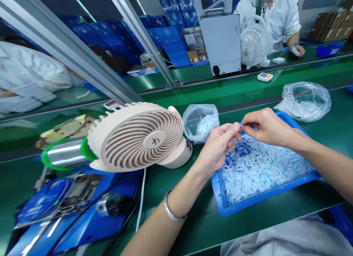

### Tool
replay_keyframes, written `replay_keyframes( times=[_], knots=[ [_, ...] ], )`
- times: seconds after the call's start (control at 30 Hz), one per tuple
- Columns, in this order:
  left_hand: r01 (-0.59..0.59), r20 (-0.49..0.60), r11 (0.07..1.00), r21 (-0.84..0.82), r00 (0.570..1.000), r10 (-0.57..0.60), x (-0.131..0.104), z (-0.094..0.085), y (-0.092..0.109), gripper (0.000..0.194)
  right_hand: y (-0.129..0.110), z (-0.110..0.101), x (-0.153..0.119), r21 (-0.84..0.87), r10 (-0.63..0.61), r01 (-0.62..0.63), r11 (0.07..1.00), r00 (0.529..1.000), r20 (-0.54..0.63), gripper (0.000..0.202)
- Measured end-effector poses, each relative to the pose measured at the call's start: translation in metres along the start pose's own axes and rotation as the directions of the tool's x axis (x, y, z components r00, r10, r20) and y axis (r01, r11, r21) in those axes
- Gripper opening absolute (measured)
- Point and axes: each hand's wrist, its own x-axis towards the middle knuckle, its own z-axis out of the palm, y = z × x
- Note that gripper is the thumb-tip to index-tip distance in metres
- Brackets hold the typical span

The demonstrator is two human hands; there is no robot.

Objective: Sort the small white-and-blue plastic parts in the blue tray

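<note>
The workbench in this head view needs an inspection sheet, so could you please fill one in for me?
Surface: green worktop, smooth-looking.
Job's things: blue tray of small white and pale-blue pieces; one clear bag by its far left, another clear bag by its far right.
Clutter: beige fan, metal roller with green ends, blue-and-metal equipment, all left of the tray.
Hands: left hand and right hand meet, fingertips pinched, over the tray's far side; anything between them is too small to identify.
Cables: white cable and black cables at left.
Surroundings: white fan, grey machine, two people in white, blue boxes.
</note>
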Motion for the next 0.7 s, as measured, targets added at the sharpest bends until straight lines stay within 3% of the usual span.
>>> replay_keyframes(
  times=[0.33,0.43,0.53,0.63,0.7],
  knots=[
    [0.058,0.08,0.997,-0.052,0.995,-0.053,0.001,-0.002,0.001,0.014,-0.006,-0.001,-0.002,0.233,-0.028,0.011,0.972,0.997,0.069,0.017],
    [0.033,0.001,0.995,-0.095,0.999,-0.033,0.003,-0.001,0.002,0.01,-0.004,-0.002,0.0,0.287,0.005,-0.016,0.958,0.999,0.041,0.015],
    [0.002,-0.127,0.987,-0.164,0.992,-0.023,0.005,0.0,0.002,0.012,-0.001,-0.001,0.002,0.228,0.056,-0.062,0.972,0.998,0.034,0.017],
    [0.008,-0.174,0.979,-0.203,0.984,-0.044,0.005,0.0,0.003,0.012,0.004,0.005,0.002,0.095,0.023,-0.044,0.995,0.977,0.21,0.019],
    [0.005,-0.174,0.979,-0.202,0.984,-0.041,0.005,0.0,0.003,0.012,0.007,0.009,0.001,0.011,-0.006,0.002,1.0,0.919,0.393,0.02]
  ],
)
